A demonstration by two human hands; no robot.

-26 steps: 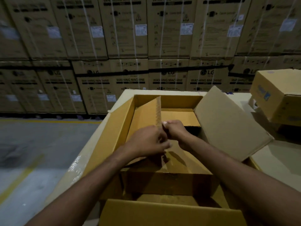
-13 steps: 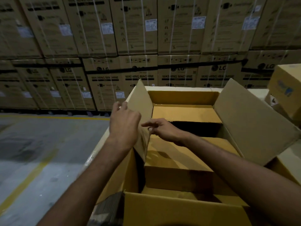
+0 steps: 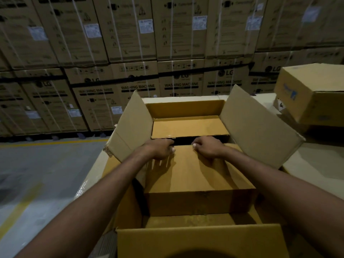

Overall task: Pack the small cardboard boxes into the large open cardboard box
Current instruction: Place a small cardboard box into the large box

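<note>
The large open cardboard box [image 3: 260, 127] stands in front of me with its left and right flaps spread outward. Inside it a small cardboard box [image 3: 197, 175] sits high in the near half. Another small box [image 3: 188, 127] lies lower at the far end, with a dark gap between the two. My left hand [image 3: 160, 148] and my right hand [image 3: 207, 148] both curl over the far top edge of the near small box, fingers hooked into the gap.
The big box rests on a pale table [image 3: 316, 164]. A closed cardboard box with a blue logo [image 3: 312, 95] sits on the table at the right. Stacked washing-machine cartons [image 3: 139, 53] form a wall behind. Grey floor with yellow lines [image 3: 37, 174] lies to the left.
My left hand let go of the left flap, which now lies open outward. Both hands moved onto the far edge of the near small box.
</note>
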